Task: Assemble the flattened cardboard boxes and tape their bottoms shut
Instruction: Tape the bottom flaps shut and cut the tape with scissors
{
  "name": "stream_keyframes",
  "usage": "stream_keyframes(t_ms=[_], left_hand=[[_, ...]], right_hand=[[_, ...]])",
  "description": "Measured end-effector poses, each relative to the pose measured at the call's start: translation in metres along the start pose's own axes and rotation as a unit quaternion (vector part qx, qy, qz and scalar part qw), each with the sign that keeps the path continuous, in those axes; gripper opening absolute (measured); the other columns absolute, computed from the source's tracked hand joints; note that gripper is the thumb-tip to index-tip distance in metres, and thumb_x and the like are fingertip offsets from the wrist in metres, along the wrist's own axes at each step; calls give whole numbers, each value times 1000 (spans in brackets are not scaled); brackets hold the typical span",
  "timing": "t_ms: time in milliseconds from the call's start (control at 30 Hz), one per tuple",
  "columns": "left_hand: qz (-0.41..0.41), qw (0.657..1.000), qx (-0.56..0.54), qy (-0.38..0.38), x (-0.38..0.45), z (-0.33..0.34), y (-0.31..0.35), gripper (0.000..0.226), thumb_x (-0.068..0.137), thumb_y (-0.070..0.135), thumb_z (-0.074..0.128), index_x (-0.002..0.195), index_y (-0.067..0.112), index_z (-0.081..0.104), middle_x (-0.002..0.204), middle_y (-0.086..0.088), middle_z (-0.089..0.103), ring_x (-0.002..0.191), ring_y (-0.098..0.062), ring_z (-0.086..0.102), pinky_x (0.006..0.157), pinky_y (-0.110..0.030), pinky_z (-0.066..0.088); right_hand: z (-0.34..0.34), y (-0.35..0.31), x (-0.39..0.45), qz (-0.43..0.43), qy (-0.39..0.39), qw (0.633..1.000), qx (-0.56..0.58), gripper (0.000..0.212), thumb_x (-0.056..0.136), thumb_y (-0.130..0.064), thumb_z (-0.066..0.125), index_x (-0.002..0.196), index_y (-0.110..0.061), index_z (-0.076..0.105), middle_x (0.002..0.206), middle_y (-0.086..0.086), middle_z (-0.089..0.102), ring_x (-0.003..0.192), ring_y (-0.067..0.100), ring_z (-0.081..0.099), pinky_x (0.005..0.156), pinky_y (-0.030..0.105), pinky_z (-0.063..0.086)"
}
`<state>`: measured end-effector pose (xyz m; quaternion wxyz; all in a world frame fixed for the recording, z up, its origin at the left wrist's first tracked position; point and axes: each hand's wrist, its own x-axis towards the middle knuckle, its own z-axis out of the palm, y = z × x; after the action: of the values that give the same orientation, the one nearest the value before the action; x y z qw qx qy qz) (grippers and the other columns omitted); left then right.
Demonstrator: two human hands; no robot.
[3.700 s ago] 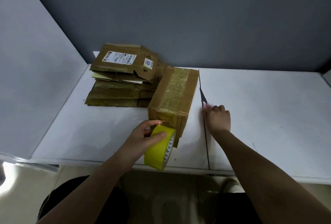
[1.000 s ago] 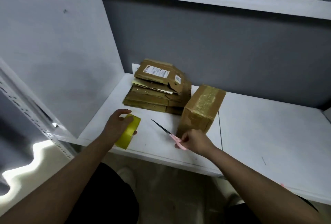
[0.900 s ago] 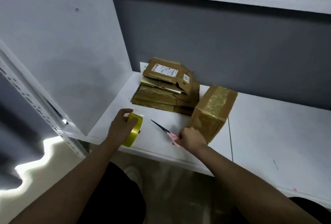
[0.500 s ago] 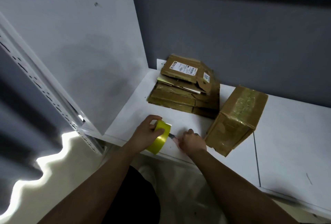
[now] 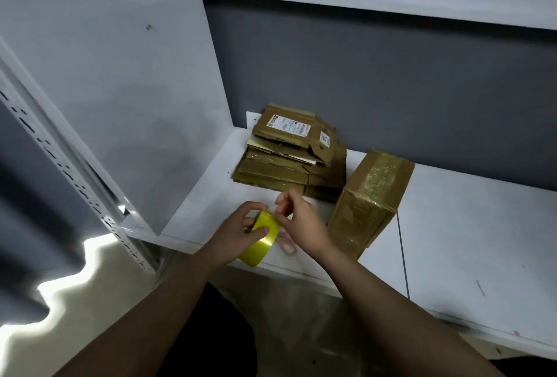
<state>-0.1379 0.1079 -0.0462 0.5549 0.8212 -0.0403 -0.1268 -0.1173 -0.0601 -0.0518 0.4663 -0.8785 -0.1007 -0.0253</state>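
**Tape End Being Located**

Right fingers (image 5: 281,211) pinched at the roll's (image 5: 261,239) rim, apparently picking its free end. The left hand (image 5: 238,230) gripped the roll at lower centre. Scissors (image 5: 286,245) lay beneath. The box (image 5: 372,196) stood right; flats (image 5: 286,162) were stacked behind. Judged next: peel tape free.

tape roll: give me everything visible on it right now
The tape roll is a yellow, glossy, plastic-looking ring, tilted on edge at the front of the white shelf. The left hand grips it, thumb across the outer band. The right hand pinches at its upper rim, apparently picking at the tape end; no loose strip shows. Pink scissors lie just beside it.
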Motion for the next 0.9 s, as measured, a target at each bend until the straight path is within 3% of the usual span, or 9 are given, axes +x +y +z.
stream_keyframes(t_ms=[133,267,367,467,600,733,833,900], left_hand=[[3,1000,-21,18,-6,0,2,43,88,18,66,123,35,47,109,-3,64,102,-21,62,77,-28,48],[-24,999,-30,36,-6,0,5,72,89,19,65,144,36,21,110,-7,62,99,-19,61,87,-32,47],[-30,996,-53,64,-5,1,4,71,88,20,66,144,34,24,113,-15,65,100,-24,61,91,-39,47],[-36,993,-65,86,-3,3,3,70,87,20,67,142,34,26,117,-15,64,101,-25,61,88,-37,48],[-40,992,-73,97,-2,3,5,71,87,19,67,143,33,26,122,-12,62,106,-26,60,92,-42,49],[-44,990,-67,112,-1,1,5,70,87,21,67,142,32,26,126,-12,60,111,-26,58,98,-45,46],[-23,992,18,122,-2,-1,2,67,88,27,65,141,35,26,128,-8,59,113,-26,57,96,-46,48],[-15,989,78,126,-2,-4,0,67,89,28,64,142,32,25,132,-6,57,116,-26,56,94,-41,48]], right_hand=[[-1,-8,-2,-4,28,999,30,17,89,-10,62,92,-24,52,82,-9,62,81,13,62,75,46,52],[-2,-16,-2,-30,8,1000,-2,20,91,-8,55,97,-25,63,91,-9,66,85,10,61,76,39,52],[0,-21,0,-42,14,998,-41,21,88,-6,59,104,-18,69,94,-7,63,85,9,57,73,25,47],[6,-27,2,-46,43,995,-84,21,88,-8,61,105,-15,70,97,-3,63,86,10,55,68,18,36],[11,-32,8,-41,51,993,-96,9,89,-9,61,93,-12,68,95,2,61,87,17,57,66,21,33],[20,-32,12,-53,50,995,-75,6,91,-9,57,90,-13,61,106,-1,48,93,20,55,73,29,43],[21,-27,14,-27,35,997,-60,2,94,-17,58,94,-16,60,130,-1,38,89,14,58,75,36,51],[19,-19,14,-4,29,995,-95,3,94,-21,57,97,-21,57,126,-5,45,83,14,60,67,32,47]])
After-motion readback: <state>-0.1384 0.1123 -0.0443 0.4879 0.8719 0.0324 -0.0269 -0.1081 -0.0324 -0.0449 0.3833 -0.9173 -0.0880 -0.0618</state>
